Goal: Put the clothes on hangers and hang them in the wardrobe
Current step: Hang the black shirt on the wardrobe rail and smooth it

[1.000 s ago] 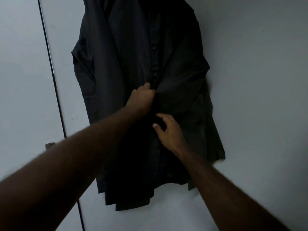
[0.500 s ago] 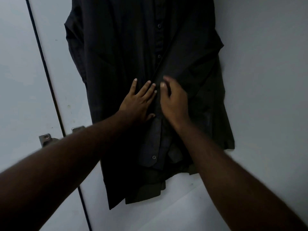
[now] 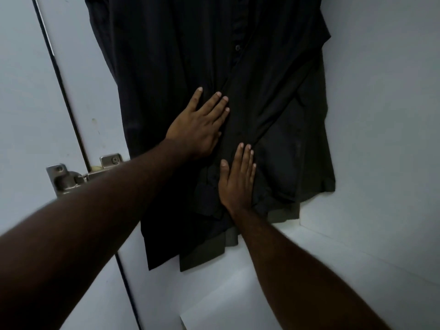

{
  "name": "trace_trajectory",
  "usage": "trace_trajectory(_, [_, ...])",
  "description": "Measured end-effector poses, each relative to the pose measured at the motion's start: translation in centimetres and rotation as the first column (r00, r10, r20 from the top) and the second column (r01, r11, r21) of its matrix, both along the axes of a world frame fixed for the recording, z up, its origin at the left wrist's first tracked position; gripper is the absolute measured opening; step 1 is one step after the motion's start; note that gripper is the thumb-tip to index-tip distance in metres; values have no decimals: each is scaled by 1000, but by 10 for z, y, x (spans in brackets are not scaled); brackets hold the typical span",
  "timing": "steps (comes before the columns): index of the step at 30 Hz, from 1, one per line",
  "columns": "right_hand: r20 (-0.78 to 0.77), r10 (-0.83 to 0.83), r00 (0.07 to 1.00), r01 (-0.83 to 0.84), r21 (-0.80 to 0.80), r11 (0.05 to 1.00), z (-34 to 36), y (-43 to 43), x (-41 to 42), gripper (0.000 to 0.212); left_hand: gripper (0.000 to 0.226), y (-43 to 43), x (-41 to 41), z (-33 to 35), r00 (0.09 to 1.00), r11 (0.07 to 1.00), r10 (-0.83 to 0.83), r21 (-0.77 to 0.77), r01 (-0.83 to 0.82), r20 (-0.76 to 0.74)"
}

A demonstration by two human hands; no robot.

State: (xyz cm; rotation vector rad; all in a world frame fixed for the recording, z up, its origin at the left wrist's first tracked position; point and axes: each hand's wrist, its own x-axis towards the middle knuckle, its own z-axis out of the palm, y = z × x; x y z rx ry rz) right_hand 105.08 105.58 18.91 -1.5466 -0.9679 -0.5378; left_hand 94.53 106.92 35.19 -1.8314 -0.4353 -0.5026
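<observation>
A black button-up shirt (image 3: 171, 55) hangs against the white wardrobe panel, its top and any hanger cut off by the frame's upper edge. A dark olive garment (image 3: 307, 163) hangs behind it and shows at the right and along the bottom hem. My left hand (image 3: 200, 125) lies flat with straight fingers on the shirt's front, left of the button placket. My right hand (image 3: 238, 179) presses flat on the lower placket, fingers straight and pointing up.
A metal hinge (image 3: 64, 179) sits on the dark gap between two white panels (image 3: 28, 91) at the left. A white shelf or ledge (image 3: 345, 234) runs below the garments at the lower right. White wall fills the right side.
My left hand let go of the pinched fabric and flattened out. My right hand slid up, then down the placket. The view moved closer and downward.
</observation>
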Motion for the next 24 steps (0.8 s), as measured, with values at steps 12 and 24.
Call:
trace_trajectory(12, [77,290,954,-268,-214,939,35,-43,8,78,61,-6,-2,3,1000,999,4,-52,-4,4])
trace_trajectory(24, [62,-43,997,49,-93,994,197,-78,92,104,43,-12,23,109,949,950,-307,89,300,74])
